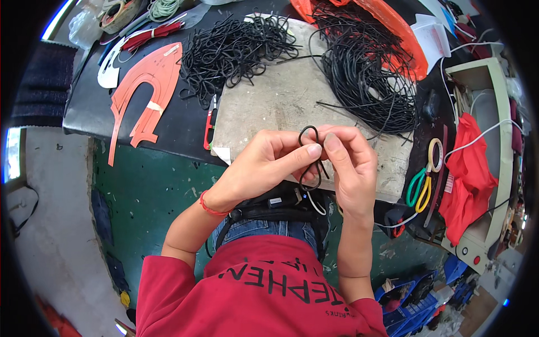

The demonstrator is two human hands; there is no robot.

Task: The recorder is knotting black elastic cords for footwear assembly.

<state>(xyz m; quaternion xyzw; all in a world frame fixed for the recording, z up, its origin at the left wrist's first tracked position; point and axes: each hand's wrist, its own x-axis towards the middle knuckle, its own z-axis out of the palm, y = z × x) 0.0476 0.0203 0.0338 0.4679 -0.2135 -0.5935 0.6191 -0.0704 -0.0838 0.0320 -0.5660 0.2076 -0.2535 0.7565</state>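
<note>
Between my two hands is a thin black cord, bent into loops that stick up above and hang below the fingers. My left hand pinches it between thumb and fingers. My right hand meets it from the other side, its thumb and fingertips closed on the cord too. Both hands are over the near edge of a worn pale board. On the board's far left lies a tangled heap of knotted black cords. To the right, a large bundle of long black cords spreads over an orange-red plastic bag.
Orange curved pattern pieces lie left on the black table. A red-handled cutter rests beside the board. Scissors with green and yellow handles and a tape roll are at right, near red cloth on a beige machine.
</note>
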